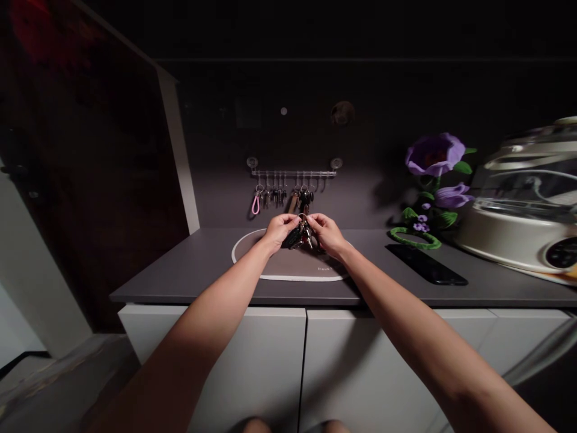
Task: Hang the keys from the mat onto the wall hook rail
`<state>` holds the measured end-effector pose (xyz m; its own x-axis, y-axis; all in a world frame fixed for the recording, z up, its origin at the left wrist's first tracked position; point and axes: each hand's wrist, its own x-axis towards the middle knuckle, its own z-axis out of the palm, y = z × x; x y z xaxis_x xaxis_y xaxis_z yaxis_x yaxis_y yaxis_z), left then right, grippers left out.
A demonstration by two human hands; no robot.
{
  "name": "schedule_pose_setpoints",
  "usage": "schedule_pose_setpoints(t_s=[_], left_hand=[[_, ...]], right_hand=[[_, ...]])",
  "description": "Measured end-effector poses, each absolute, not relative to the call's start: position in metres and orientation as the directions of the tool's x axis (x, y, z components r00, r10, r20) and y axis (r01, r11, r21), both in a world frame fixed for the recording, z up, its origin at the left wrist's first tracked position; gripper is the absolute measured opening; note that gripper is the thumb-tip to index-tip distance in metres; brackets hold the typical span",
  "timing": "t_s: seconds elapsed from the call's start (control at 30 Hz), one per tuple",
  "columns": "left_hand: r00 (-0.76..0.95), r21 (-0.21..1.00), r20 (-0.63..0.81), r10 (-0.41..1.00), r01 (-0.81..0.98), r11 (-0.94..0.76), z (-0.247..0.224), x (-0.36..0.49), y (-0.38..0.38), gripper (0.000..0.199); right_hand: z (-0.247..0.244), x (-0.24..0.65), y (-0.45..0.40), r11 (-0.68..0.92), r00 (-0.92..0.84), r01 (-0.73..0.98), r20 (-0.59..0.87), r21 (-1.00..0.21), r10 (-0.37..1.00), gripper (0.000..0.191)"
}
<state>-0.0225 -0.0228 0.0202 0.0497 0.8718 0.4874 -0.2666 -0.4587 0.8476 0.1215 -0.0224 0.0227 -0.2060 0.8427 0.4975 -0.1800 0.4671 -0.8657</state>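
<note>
My left hand [280, 231] and my right hand [325, 233] meet above a round mat with a white rim [288, 270] on the dark grey countertop [202, 267]. Between them hangs a bunch of keys on a ring [300, 236], with a dark fob among them. Both hands pinch the ring from either side, and my fingers hide part of it. The bunch appears to hang just above the mat, though I cannot tell whether it touches.
A wall-mounted metal key rail [293, 173] holds several keys and a pink loop strap [256, 204]. A black phone [426, 264] lies to the right. Beyond it stand purple crocheted flowers [435, 155] and a cream kitchen appliance [518, 228]. White cabinets [252, 361] sit below.
</note>
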Motion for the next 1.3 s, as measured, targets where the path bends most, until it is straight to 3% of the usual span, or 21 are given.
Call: schedule_pose_setpoints(t_s=[0.27, 0.6, 0.8, 1.1, 1.3], left_hand=[[0.007, 0.809, 0.459, 0.888, -0.417, -0.415, 0.022, -0.021, -0.022, 0.031], [0.009, 0.797, 0.506, 0.862, -0.386, -0.464, 0.023, -0.016, -0.024, 0.031], [-0.013, 0.805, 0.526, 0.850, -0.315, -0.503, 0.023, -0.014, -0.025, 0.034], [-0.149, 0.854, 0.504, 0.851, -0.061, -0.517, 0.015, -0.016, -0.018, 0.030], [-0.113, 0.777, 0.621, 0.776, 0.223, -0.589, 0.005, -0.014, -0.011, 0.019]], right_hand=[[0.028, 0.120, -0.031, 0.427, -0.194, -0.194, 0.461, -0.883, 0.866, 0.028], [0.033, 0.122, -0.034, 0.591, -0.128, -0.080, 0.596, -0.803, 0.792, 0.025], [0.034, 0.122, -0.034, 0.585, -0.113, -0.082, 0.591, -0.807, 0.799, 0.025], [0.045, 0.130, -0.017, 0.506, -0.040, -0.220, 0.526, -0.834, 0.850, 0.027], [0.069, 0.140, 0.002, 0.517, 0.049, -0.235, 0.521, -0.823, 0.852, 0.024]])
